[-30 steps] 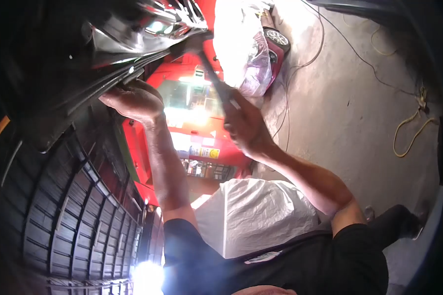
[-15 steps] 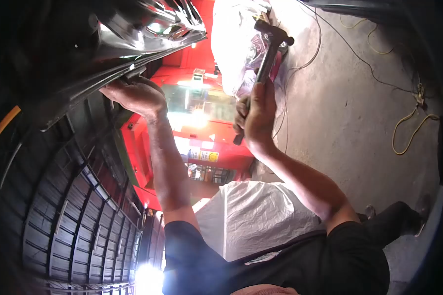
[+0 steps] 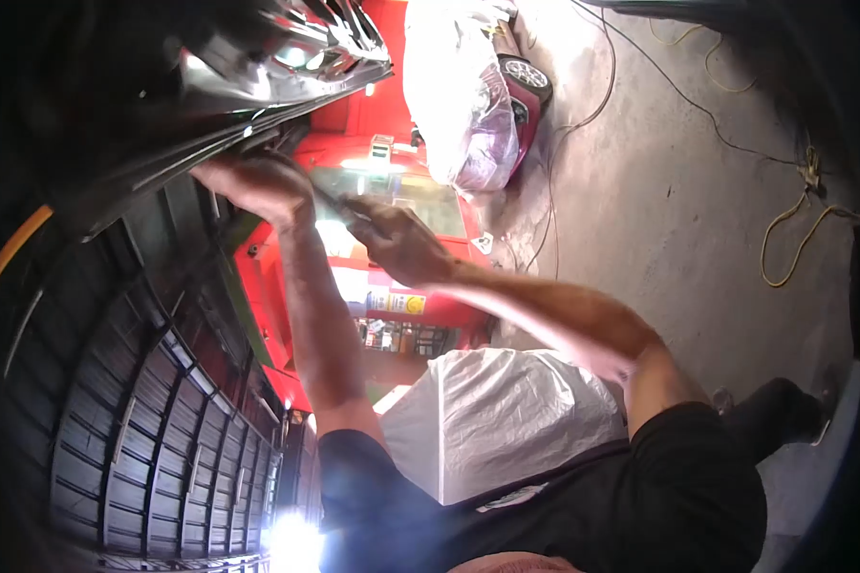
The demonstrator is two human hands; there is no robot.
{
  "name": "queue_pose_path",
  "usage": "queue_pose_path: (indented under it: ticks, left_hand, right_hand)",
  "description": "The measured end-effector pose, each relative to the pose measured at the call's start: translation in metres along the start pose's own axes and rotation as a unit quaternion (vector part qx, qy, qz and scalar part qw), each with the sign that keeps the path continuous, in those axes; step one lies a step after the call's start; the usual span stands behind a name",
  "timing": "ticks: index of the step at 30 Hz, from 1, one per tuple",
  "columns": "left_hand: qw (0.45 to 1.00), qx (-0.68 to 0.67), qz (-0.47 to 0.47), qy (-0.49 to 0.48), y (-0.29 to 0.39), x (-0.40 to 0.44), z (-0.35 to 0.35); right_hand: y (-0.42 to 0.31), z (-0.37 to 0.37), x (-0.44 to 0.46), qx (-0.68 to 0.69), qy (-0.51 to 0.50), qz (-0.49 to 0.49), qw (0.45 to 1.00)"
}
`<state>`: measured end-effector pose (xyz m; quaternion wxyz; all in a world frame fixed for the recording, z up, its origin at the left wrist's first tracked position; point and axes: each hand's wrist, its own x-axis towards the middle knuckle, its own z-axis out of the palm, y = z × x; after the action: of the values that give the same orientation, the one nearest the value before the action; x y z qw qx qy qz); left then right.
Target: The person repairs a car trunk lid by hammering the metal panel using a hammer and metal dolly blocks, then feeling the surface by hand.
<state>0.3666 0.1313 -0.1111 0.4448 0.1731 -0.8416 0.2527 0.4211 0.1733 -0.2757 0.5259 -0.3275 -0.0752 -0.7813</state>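
Note:
A black glossy car panel [image 3: 162, 134], crumpled toward its right end, fills the upper left. My left hand [image 3: 258, 186] is up against its lower edge, with the fingers hidden behind the edge and in shadow. Whether it holds something there does not show. My right hand [image 3: 397, 244] is wrapped around a hammer [image 3: 328, 199], close to the right of my left wrist. The hammer's shaft points up and left toward the panel edge, smeared by motion. Its head is out of sight behind my left hand and wrist.
A red vehicle [image 3: 344, 153] stands behind my hands. Beyond it is a car under plastic sheeting [image 3: 459, 105]. A silver-grey cover [image 3: 516, 420] drapes something near my body. Cables and a yellow cord [image 3: 784, 272] lie on the concrete floor [image 3: 659, 220]. Dark ribbed panelling [image 3: 162, 411] runs along the left.
My right hand has swung the hammer from upright at the upper middle down and left, close to my left wrist. My left hand stays at the panel edge; the view has shifted slightly.

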Motion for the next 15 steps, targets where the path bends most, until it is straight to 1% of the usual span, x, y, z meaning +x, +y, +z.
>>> queue_pose_path:
  ticks: [1, 2, 3, 4, 5, 7, 8, 9, 10, 11, 12, 13, 15]
  left_hand:
    - [1.0, 0.02, 0.004, -0.012, -0.003, -0.001, -0.004]
    - [0.999, 0.036, 0.014, -0.025, -0.009, 0.003, -0.005]
    - [0.999, 0.016, 0.011, -0.039, -0.005, 0.001, 0.001]
    - [1.0, 0.001, 0.008, -0.016, -0.005, -0.001, 0.001]
    - [1.0, -0.015, -0.004, -0.01, -0.004, -0.003, 0.001]
    - [0.999, -0.042, -0.012, -0.007, -0.003, 0.001, 0.007]
    - [0.999, -0.036, -0.022, -0.021, -0.004, 0.001, 0.003]
    - [0.999, -0.031, -0.031, -0.032, -0.005, 0.001, 0.002]
    - [0.998, -0.03, -0.033, -0.032, -0.005, 0.0, 0.003]
    - [0.999, -0.034, -0.015, -0.022, -0.006, -0.001, 0.006]
    - [0.999, -0.036, 0.004, -0.011, -0.005, -0.001, 0.007]
    - [0.999, -0.033, 0.003, -0.01, -0.004, 0.0, 0.005]
    - [0.997, -0.05, -0.042, -0.042, 0.0, 0.001, 0.002]
  right_hand:
    - [0.002, 0.004, -0.004, -0.118, -0.033, -0.097, 0.988]
    - [0.004, 0.004, -0.012, -0.064, -0.062, -0.022, 0.996]
    - [-0.005, 0.002, -0.019, -0.014, -0.083, 0.055, 0.995]
    - [0.007, 0.004, -0.027, -0.013, -0.088, 0.06, 0.994]
    - [0.027, 0.009, -0.036, 0.033, 0.026, -0.019, 0.999]
    - [0.031, -0.004, -0.037, 0.075, 0.147, -0.107, 0.98]
    - [0.031, -0.018, -0.04, 0.141, 0.191, 0.03, 0.971]
    - [0.016, -0.03, -0.036, 0.208, 0.227, 0.109, 0.945]
    - [0.001, -0.041, -0.032, 0.278, 0.271, 0.18, 0.904]
    - [0.008, -0.041, -0.026, 0.207, 0.292, 0.113, 0.927]
    - [0.031, -0.029, -0.01, 0.126, 0.293, -0.003, 0.948]
    - [0.054, -0.016, 0.005, 0.047, 0.299, -0.12, 0.945]
    - [0.068, 0.017, 0.023, 0.025, 0.194, -0.133, 0.972]
